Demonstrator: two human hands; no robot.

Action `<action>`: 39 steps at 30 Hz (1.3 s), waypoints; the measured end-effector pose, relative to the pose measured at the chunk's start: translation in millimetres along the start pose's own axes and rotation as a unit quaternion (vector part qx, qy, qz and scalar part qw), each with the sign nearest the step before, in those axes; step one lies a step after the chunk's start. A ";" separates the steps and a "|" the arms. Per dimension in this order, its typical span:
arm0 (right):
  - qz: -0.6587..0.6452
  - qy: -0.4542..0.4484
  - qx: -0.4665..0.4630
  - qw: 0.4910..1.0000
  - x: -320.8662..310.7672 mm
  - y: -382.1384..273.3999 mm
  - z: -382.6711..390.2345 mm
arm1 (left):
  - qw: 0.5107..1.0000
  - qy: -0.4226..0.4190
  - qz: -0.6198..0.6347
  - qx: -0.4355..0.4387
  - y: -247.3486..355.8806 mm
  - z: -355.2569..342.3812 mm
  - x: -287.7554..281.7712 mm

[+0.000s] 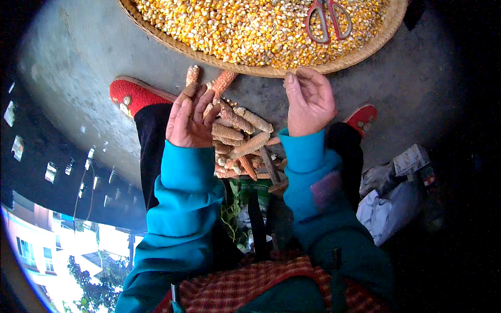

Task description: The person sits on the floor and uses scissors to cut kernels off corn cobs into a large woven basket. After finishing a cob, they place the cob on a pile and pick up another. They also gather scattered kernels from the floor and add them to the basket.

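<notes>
My left hand (192,117) is raised over the pile of bare corn cobs (237,128), its fingers loosely bent and apart, with nothing visible in it. My right hand (311,104) is beside the near rim of a round woven basket (209,56). Its palm shows; the fingers curl loosely and the thumb stands a little off them, with nothing visible between. Loose yellow and whitish corn kernels (235,31) fill the basket. Scissors with red handles (327,21) lie on the kernels at the right.
Red shoes (136,95) flank the cobs on the grey concrete floor (78,73). A small wooden stool or frame (270,166) stands among the cobs. Green leafy stems (233,216) lie closer to me. Pale plastic bags (383,211) sit at the right.
</notes>
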State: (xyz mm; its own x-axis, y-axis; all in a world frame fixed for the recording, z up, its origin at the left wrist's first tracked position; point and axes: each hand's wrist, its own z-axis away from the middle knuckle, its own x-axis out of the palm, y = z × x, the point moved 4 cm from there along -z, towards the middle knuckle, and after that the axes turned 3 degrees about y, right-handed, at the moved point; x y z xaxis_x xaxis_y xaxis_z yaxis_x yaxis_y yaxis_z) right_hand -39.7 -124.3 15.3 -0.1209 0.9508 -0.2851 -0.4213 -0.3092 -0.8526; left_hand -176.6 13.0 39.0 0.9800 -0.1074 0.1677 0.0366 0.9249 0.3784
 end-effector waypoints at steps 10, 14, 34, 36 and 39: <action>0.399 -0.357 -0.036 0.844 33.8 171.7 81.9 | 1.000 0.029 0.004 0.000 0.1 0.0 -9.0; 0.505 -0.462 -0.056 0.727 44.9 177.6 86.5 | 0.999 0.030 0.010 -0.010 -6.0 0.5 -17.9; 0.498 -0.519 -0.336 0.608 65.4 191.4 99.7 | 0.999 -0.034 -0.020 -0.037 -13.6 2.0 -28.0; 0.494 -0.521 -0.333 0.611 67.1 186.5 99.2 | 0.999 -0.033 -0.010 -0.039 -13.2 2.0 -27.7; 0.484 -0.522 -0.348 0.609 64.2 180.2 96.7 | 0.998 -0.029 -0.020 -0.044 -11.5 2.8 -25.0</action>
State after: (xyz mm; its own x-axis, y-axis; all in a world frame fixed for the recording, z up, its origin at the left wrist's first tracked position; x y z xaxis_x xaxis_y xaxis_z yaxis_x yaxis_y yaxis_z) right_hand -210.4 -117.4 -114.3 -0.6690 -0.3041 -0.6782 0.7423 -0.3203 -0.5886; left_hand -202.0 4.0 32.9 0.9647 -0.1637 0.2065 0.0955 0.9475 0.3050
